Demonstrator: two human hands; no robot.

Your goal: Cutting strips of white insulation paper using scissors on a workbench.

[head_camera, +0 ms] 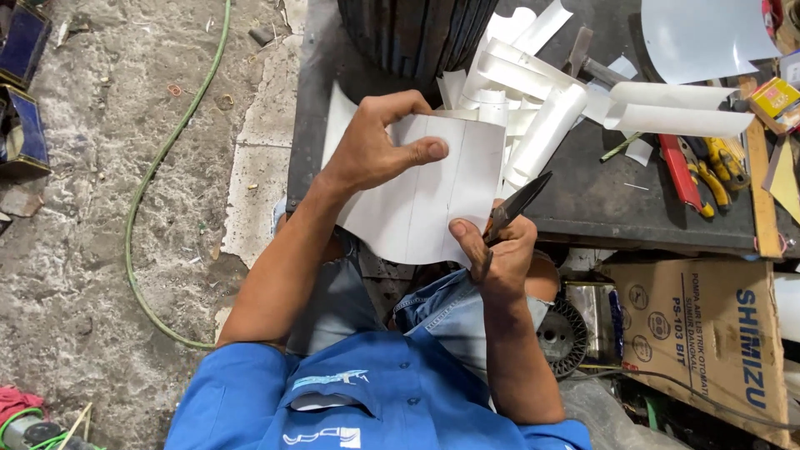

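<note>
**White sheet held up, shears at its edge**

We hold a white sheet (417, 196) in front of us, above our lap and at the near edge of the dark bench (600, 200). Faint straight lines run down it. Our left hand (375, 150) grips the sheet from the top, thumb pressed flat on its face and fingers curled behind. Our right hand (496, 254) is clenched round the handles of the shears (517, 204), its thumb touching the sheet's lower right edge; the blades point up and right, just beside that edge, nearly closed.

On the bench behind the sheet lies a heap of white strips (525, 92), some curled into rolls. A hammer (592, 62) lies beyond them, and red-and-yellow pliers (708, 171) lie to the right. A dark ribbed cylinder (412, 33) stands at the bench's far side. A cardboard box (708, 333) sits below the bench on the right, and a green hose (158, 167) snakes across the concrete floor on the left.
</note>
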